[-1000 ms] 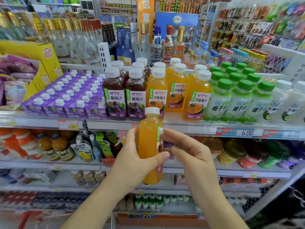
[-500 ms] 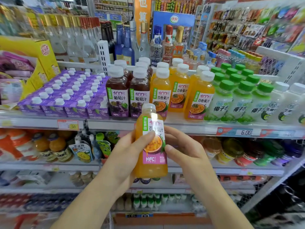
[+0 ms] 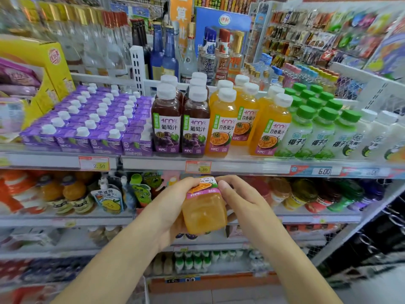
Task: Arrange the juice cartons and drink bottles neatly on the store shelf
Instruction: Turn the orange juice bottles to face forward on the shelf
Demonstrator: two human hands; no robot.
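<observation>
Orange juice bottle [image 3: 203,212]: tilted, base toward camera, gripped by left hand [image 3: 173,207] and right hand [image 3: 243,200], probably for label-front shelving.

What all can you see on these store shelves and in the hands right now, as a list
purple juice cartons: many, white caps, top shelf left
grape juice bottles: two rows, dark purple, right of the cartons
passion fruit juice bottles: three rows, orange, middle; the centre row's front spot is bare
coconut water bottles: several rows, green caps, further right
white-capped bottles: pale, far right
price tags: along the shelf edge
held juice bottle: one, orange, tipped base toward the camera, below the shelf edge
left hand: grips the bottle
right hand: fingers on its label
</observation>
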